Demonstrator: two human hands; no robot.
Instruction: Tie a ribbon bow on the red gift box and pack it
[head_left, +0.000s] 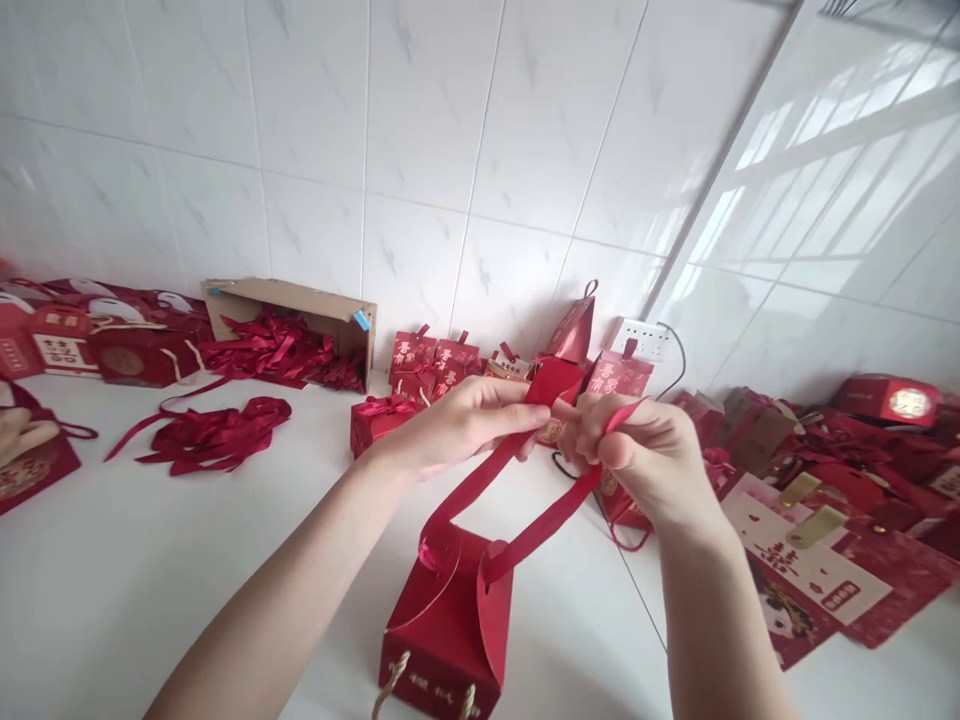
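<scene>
A red gift box [442, 625] with cord loops on its front stands on the white table before me. A red ribbon [551, 522] runs through the holes in its top flaps and rises in two strands to my hands. Pinched between the fingers of my left hand [480, 418] is one strand. My right hand [637, 440] is closed on the other strand, whose tip pokes out above the thumb. Both hands are close together above and behind the box, fingers almost touching.
A pile of red ribbons [217, 435] lies at left, before an open cardboard box [300, 293] of ribbons. Finished-looking red boxes [146, 350] line the wall. A power strip [640, 338] is mounted behind, and decorated gift bags [806, 560] crowd the right.
</scene>
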